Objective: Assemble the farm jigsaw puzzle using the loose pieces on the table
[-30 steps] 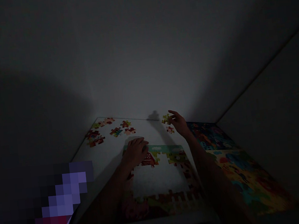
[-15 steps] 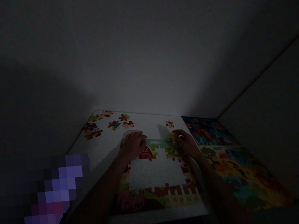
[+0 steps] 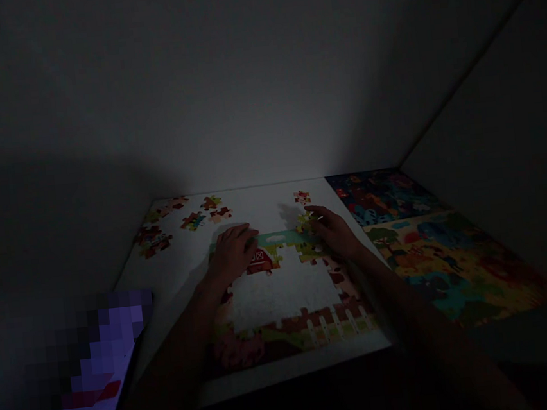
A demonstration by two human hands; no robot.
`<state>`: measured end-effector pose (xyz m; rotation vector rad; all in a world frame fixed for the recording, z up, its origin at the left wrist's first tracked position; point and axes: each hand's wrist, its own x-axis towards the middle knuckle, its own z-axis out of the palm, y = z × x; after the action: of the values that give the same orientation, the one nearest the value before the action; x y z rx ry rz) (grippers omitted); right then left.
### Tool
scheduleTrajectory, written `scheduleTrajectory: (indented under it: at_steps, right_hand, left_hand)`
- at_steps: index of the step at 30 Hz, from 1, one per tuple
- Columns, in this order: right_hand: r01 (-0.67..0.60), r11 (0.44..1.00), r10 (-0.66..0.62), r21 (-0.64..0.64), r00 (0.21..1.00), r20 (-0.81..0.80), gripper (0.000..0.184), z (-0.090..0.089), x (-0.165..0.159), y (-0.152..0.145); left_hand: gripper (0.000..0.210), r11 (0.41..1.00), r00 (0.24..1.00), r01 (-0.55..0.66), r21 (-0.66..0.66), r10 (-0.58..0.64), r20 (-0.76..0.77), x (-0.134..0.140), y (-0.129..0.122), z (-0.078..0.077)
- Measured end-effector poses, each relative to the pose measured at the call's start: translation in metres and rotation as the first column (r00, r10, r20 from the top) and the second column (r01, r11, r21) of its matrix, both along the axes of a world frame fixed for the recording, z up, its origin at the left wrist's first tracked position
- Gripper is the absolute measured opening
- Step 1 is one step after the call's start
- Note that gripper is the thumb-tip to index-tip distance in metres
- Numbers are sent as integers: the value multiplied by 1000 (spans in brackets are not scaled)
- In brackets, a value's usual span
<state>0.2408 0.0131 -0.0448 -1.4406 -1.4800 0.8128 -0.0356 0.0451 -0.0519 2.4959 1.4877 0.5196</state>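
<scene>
A partly assembled farm jigsaw puzzle lies on the white tabletop, its border joined and its middle bare. The red barn shows along its upper left. Over the top left corner of the puzzle rests my left hand, fingers stretched out and lying on the pieces. At the upper right, my right hand grips a yellow-green puzzle piece between thumb and fingers, just above the top edge. Part of the right border is hidden under that hand.
Several loose pieces lie at the far left, and one pinkish piece lies behind my right hand. Two colourful pictures, a dark one and an animal scene, lie on the right. A lit screen, partly pixelated, is at lower left. Walls stand behind.
The camera view has shifted and tilted, so the table sits higher in the picture. Both hands stay near the puzzle's top edge, with the piece still at my right fingertips.
</scene>
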Motion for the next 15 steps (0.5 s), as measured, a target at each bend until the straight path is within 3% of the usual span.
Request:
scheduleTrajectory:
  at_steps: [7, 15]
  right_hand:
    - [-2, 990, -11, 138, 996, 87, 34, -5, 7, 3]
    - [-26, 999, 27, 45, 999, -32, 33, 5, 1, -1]
  left_hand:
    - [30, 999, 999, 51, 4, -51, 14, 1, -2, 4]
    - [30, 995, 995, 93, 26, -94, 43, 3, -6, 7]
